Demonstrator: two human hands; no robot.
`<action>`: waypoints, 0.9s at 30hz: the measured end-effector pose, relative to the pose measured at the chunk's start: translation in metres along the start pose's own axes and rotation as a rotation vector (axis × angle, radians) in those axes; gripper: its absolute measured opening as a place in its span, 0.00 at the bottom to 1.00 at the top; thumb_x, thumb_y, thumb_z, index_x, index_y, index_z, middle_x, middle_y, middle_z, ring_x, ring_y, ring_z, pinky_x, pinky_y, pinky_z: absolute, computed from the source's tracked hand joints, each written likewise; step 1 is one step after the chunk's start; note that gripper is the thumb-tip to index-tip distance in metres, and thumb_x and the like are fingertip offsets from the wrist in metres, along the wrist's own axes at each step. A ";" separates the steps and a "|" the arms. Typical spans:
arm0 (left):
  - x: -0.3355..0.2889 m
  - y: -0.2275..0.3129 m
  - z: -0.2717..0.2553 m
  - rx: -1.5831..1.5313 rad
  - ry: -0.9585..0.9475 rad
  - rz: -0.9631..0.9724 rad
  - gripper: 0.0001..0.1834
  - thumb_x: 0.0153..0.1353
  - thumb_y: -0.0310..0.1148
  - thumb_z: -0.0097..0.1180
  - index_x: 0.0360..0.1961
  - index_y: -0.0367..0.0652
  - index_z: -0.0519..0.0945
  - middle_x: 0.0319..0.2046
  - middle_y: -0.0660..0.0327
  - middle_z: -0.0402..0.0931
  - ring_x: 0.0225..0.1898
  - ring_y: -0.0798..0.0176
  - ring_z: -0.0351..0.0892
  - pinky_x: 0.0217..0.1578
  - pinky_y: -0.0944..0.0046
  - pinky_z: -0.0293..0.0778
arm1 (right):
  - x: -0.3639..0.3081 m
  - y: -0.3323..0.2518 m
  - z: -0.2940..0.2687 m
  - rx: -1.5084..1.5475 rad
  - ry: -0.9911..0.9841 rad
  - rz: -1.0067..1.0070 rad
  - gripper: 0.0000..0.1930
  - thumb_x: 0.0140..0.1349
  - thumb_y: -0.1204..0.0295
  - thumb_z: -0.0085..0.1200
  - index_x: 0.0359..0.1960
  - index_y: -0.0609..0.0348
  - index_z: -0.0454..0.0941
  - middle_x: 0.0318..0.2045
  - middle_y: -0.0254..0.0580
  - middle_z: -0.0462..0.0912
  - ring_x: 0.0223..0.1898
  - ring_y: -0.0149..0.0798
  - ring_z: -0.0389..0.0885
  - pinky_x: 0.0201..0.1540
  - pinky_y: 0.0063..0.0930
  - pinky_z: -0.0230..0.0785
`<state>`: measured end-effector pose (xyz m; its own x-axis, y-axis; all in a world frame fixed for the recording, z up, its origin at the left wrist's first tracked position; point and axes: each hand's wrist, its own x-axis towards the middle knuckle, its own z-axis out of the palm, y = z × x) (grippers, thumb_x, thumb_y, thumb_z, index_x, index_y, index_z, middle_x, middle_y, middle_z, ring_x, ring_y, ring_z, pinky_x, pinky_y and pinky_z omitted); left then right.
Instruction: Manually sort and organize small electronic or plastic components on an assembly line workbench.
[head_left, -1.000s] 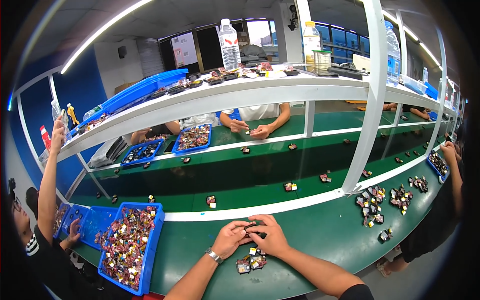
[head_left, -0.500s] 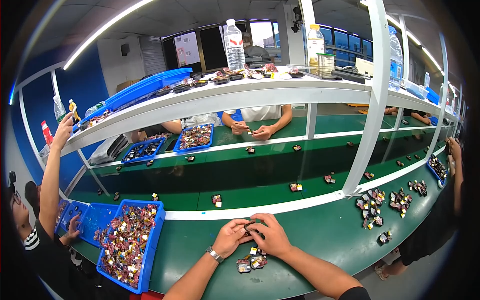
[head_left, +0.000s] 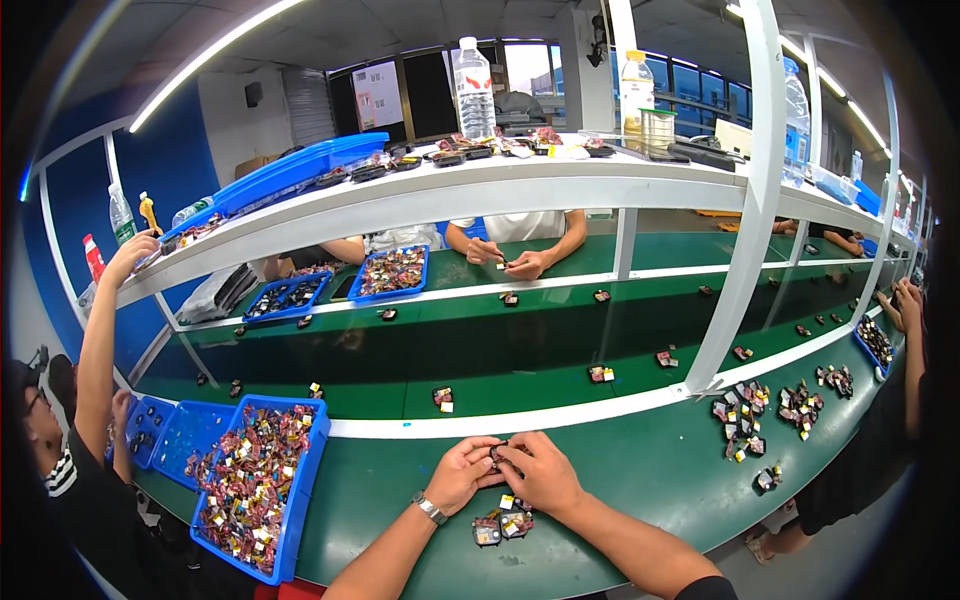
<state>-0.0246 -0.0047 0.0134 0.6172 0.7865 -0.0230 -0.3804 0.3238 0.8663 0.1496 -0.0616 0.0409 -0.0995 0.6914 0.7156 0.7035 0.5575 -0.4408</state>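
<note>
My left hand [head_left: 462, 477], with a metal-band watch on its wrist, and my right hand [head_left: 541, 478] meet over the green worktop [head_left: 400, 520]. The fingertips of both pinch a small black plastic part [head_left: 496, 455], largely covered by the fingers. Just below my hands lie a few small black modules [head_left: 487, 530] with red wires and white and yellow labels, touching one another. To the left of my left forearm stands a blue tray [head_left: 305, 510], heaped with many similar wired pieces.
Beyond a white rail [head_left: 520, 412], spaced modules [head_left: 443, 399] lie on a green conveyor [head_left: 520, 375]. Clusters of modules [head_left: 740, 420] sit at right. A white post [head_left: 737, 230] and overhead shelf [head_left: 480, 188] stand ahead. Co-workers are at left, right and across.
My hands stay together on the black part, fingers shifting slightly. Modules on the conveyor have moved a little rightward. The left co-worker's raised hand has come to the shelf edge; their other hand has risen.
</note>
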 end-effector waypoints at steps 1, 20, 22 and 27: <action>-0.001 0.000 0.000 0.010 0.007 0.000 0.17 0.67 0.22 0.50 0.56 0.36 0.68 0.53 0.52 0.75 0.54 0.58 0.77 0.56 0.53 0.77 | -0.001 0.000 0.002 -0.024 -0.017 0.002 0.08 0.51 0.76 0.62 0.35 0.55 0.83 0.34 0.35 0.78 0.37 0.39 0.79 0.37 0.31 0.76; 0.000 -0.004 0.008 0.105 0.091 0.022 0.13 0.68 0.23 0.49 0.52 0.36 0.70 0.50 0.54 0.77 0.50 0.61 0.80 0.51 0.58 0.81 | -0.002 0.007 0.007 -0.164 0.013 -0.092 0.06 0.53 0.74 0.61 0.34 0.56 0.81 0.34 0.35 0.78 0.35 0.38 0.79 0.36 0.32 0.76; 0.000 -0.005 0.008 0.144 0.117 0.049 0.12 0.68 0.23 0.49 0.51 0.35 0.71 0.49 0.54 0.77 0.49 0.62 0.80 0.49 0.59 0.82 | 0.000 0.004 0.007 -0.142 0.013 -0.089 0.07 0.53 0.75 0.61 0.35 0.57 0.81 0.34 0.36 0.78 0.35 0.39 0.79 0.36 0.32 0.76; 0.000 -0.004 0.012 0.205 0.189 0.101 0.11 0.67 0.22 0.50 0.49 0.32 0.72 0.46 0.53 0.78 0.46 0.62 0.81 0.45 0.61 0.84 | 0.000 0.011 0.009 0.194 -0.011 0.153 0.11 0.53 0.78 0.62 0.39 0.61 0.80 0.35 0.41 0.79 0.34 0.38 0.82 0.37 0.28 0.76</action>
<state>-0.0153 -0.0121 0.0162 0.4369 0.8995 -0.0079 -0.2744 0.1416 0.9511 0.1505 -0.0511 0.0313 -0.0103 0.7787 0.6273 0.5628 0.5231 -0.6401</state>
